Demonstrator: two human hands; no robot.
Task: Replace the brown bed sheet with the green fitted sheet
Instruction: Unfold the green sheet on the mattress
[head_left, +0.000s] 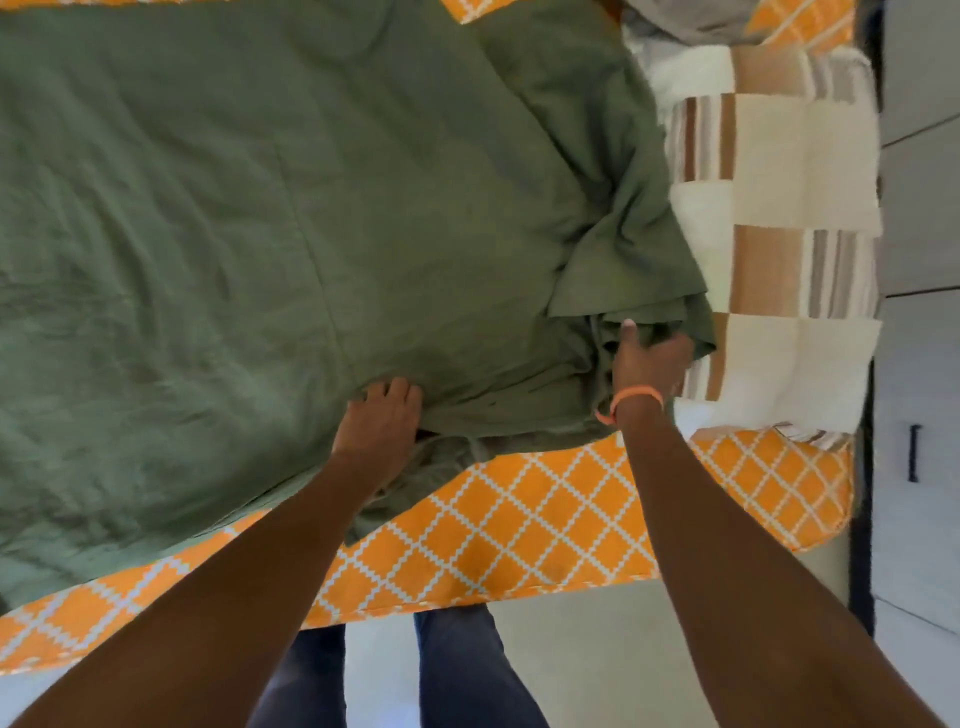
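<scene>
Fingers of right hand (649, 358) curl into bunched corner of green fitted sheet (260, 234); left hand (382, 415) grips its near hem; sheet spreads toward upper left of frame; uncovered mattress (519, 525) corner sits lower right, nearer right hand.

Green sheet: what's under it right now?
Under the green sheet an orange diamond-patterned mattress shows along the near edge and far corner. A striped blanket lies beside it. Both hands, left and right, grip the bunched edge. The middle is covered.
</scene>
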